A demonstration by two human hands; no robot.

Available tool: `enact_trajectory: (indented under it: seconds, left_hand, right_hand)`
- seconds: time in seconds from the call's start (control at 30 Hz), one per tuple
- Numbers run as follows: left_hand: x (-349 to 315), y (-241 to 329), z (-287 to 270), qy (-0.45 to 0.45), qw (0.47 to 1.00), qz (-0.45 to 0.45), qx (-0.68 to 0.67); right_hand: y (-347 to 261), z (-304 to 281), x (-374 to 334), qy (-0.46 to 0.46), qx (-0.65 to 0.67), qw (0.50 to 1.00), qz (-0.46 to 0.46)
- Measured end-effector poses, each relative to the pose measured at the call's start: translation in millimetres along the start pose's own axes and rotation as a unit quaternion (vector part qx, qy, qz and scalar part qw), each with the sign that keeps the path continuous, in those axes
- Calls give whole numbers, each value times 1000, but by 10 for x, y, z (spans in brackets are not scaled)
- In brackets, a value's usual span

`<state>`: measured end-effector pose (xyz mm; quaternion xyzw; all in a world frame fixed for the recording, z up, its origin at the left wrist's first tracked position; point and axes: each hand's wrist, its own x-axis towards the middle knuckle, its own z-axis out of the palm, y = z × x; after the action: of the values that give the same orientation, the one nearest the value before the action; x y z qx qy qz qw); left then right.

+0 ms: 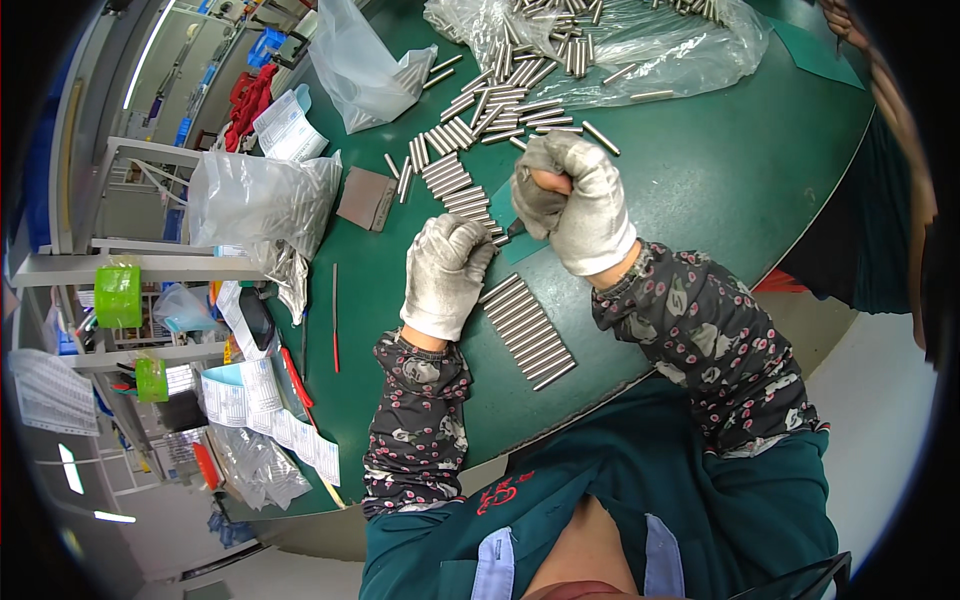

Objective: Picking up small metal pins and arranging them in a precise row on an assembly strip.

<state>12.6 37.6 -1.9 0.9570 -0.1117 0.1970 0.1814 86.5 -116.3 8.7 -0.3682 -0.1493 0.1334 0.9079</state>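
Note:
Both my hands wear whitish work gloves. My left hand (pixel 447 275) is closed, its curled fingertips at the lower end of a slanting row of short steel pins (pixel 455 187); what they grip, if anything, is hidden. My right hand (pixel 578 205) makes a fist around a slim dark pen-like tool (pixel 516 228), whose tip points down toward the end of that row. Most of the tool lies inside the fist. Below and between my hands, a neat block of steel pins (pixel 528 332) lies side by side on the green table (pixel 690 190).
Loose steel pins (pixel 520 75) spill from a clear plastic bag (pixel 700 60) at the far side. Left of the row lie a grey-brown block (pixel 367 198) and a filled plastic bag (pixel 262 200). Papers (pixel 270 405) and red-handled tools (pixel 297 378) line the left edge. Another person's arm (pixel 890 110) shows far right.

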Motion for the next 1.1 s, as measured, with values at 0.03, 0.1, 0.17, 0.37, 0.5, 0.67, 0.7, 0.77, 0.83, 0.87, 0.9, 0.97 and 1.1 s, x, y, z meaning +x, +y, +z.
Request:
enact_trajectory:
  seconds: [0.03,0.1,0.17,0.37,0.5,0.67,0.7,0.77,0.83,0.87,0.9,0.97,1.1]
  left_hand:
    - [-3,-5,3,0,1000,0,0]
    - [-4,-11,13,2,1000,2,-1]
    - [9,9,6,3,1000,2,-8]
    - [9,8,-12,4,1000,5,-16]
    - [9,66,-45,46,999,-15,23]
    - [-15,276,-233,-60,993,-96,-31]
    - [-43,315,-258,-124,987,-96,-22]
    - [-126,284,-237,-156,976,-135,-66]
    - [-145,247,-221,-155,975,-138,-79]
    - [-141,238,-213,-144,969,-168,-110]
    - [-135,225,-200,-133,961,-197,-141]
    - [-100,172,-105,-80,976,-171,-107]
    - [-55,151,-20,-18,991,-125,-41]
  right_hand:
    - [-10,0,-4,-12,4,1000,11]
    - [3,8,-5,-1,4,1000,13]
    - [-7,14,-15,10,3,1000,15]
    - [-12,22,-27,-57,-45,997,4]
    - [-43,-17,18,-33,-11,999,20]
    - [-5,-58,51,-27,-34,999,2]
    - [-4,-59,53,-27,-32,999,2]
    - [-4,-45,56,-22,-22,999,23]
    - [30,-28,56,-8,-28,999,15]
    - [31,-16,59,5,-37,999,9]
    - [14,-6,57,2,-35,999,7]
    - [-29,-6,41,-38,-15,999,32]
    - [-31,-13,26,-9,-20,999,26]
